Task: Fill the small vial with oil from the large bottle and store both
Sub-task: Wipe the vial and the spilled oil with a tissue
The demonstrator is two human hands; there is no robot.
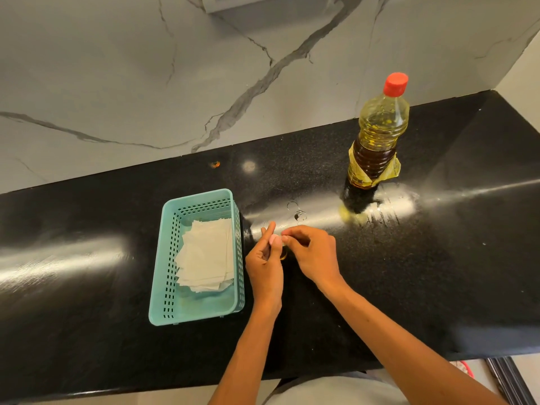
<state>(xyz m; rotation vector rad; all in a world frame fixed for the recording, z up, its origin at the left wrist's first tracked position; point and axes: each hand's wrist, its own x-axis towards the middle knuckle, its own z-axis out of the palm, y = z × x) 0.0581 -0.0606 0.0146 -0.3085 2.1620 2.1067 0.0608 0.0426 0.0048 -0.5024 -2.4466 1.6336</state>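
Though mostly hidden, vial (283,254): one, gripped by left hand (264,266), top pinched by right hand (314,252)
Bottle (377,141): one, red-capped
Basket (169,258): one, papers (207,252) inside
Counter (438,273): glossy black, marble wall (117,68)

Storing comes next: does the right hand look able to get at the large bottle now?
Probably yes: only open counter lies between the right hand and the large bottle. But its fingers pinch the small vial's top, so it must let go first.

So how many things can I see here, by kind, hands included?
bottle: 1
vial: 1, held between both hands
basket: 1
paper stack: 1, in the basket
hands: 2, left hand, right hand
Total: 6
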